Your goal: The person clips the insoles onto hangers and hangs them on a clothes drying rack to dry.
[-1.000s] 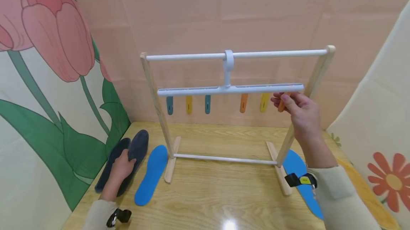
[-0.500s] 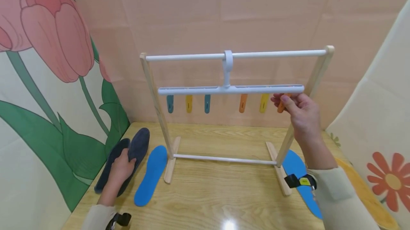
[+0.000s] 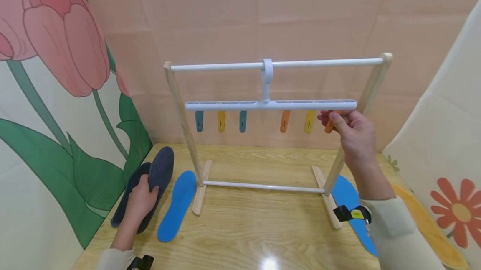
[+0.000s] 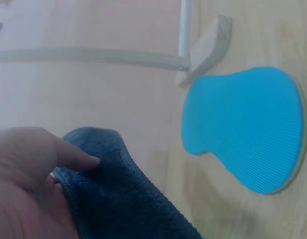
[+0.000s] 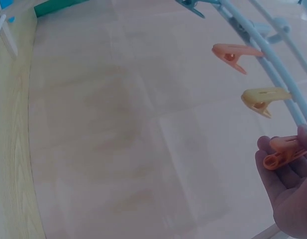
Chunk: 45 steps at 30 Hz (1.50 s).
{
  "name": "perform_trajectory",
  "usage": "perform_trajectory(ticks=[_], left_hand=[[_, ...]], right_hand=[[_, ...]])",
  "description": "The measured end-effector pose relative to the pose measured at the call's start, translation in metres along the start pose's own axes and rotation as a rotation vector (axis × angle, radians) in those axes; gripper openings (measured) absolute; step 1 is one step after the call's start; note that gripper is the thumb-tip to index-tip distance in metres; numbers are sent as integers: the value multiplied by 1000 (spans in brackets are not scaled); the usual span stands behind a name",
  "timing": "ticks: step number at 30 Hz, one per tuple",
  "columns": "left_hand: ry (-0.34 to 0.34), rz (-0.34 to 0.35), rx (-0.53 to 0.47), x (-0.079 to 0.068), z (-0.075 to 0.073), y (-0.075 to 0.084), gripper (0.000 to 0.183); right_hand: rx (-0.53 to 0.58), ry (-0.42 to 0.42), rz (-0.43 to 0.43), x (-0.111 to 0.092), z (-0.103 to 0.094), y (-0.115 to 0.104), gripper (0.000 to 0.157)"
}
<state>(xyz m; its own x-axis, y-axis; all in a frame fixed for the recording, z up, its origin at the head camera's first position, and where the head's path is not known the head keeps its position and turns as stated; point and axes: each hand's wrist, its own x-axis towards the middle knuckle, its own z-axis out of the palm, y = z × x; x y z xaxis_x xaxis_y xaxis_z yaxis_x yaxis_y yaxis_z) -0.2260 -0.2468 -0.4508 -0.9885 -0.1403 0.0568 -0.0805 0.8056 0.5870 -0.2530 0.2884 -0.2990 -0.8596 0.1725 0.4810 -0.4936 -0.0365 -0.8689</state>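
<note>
Held insole: since the earlier frame the dark insole (image 3: 162,167) in the left hand (image 3: 141,199) has moved slightly, its far tip now higher in the head view; the hanger (image 3: 225,105) has levelled a little, its right end lower.
Left hand: pinches that dark insole along its left edge, thumb on top, at the left of the tabletop (image 3: 255,224); the insole slants, far end to the right.
Second dark insole: this second dark insole (image 3: 125,203) lies just left of the held one, partly covered by it and the hand.
Right hand: the right hand (image 3: 357,134) grips the rightmost orange clip (image 3: 329,127) between thumb and fingers, under the hanger's right end; the clip's mouth is hidden.
Other clips: from left to right, a teal clip (image 3: 199,121), a yellow clip, another teal, an orange and another yellow hang along the bar.
Rack: the wooden rack (image 3: 182,121) carries the hanger on its white top rail.
Blue insoles: the left blue insole (image 3: 177,207) lies beside the rack's left foot; the right blue insole (image 3: 343,190) is partly hidden by the right foot and wrist strap.
Far right: something yellow-orange (image 3: 432,228) lies beside the sleeve, partly covered.
</note>
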Motion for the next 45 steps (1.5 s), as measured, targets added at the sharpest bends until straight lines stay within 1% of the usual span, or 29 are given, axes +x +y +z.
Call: perform_trajectory(ticks=[7,13,23,32,37,45], left_hand=[[24,-9,-29,-6,-5,10,57],[33,-10,-57,-14,-10,15,59],[50,-12,-100,-32,-15,25,59],[87,6,-133,-39,-15,33,60],[99,16,-170,-43,-16,38,58],[77,38,-257,-48,-20,50,56]], right_hand=[[-19,9,3,-1,0,0,33],[-45,16,7,-2,1,1,34],[-26,25,13,-4,0,1,35],[6,30,2,-5,2,0,35],[27,38,-6,-5,4,1,34],[33,47,-11,-5,5,3,34]])
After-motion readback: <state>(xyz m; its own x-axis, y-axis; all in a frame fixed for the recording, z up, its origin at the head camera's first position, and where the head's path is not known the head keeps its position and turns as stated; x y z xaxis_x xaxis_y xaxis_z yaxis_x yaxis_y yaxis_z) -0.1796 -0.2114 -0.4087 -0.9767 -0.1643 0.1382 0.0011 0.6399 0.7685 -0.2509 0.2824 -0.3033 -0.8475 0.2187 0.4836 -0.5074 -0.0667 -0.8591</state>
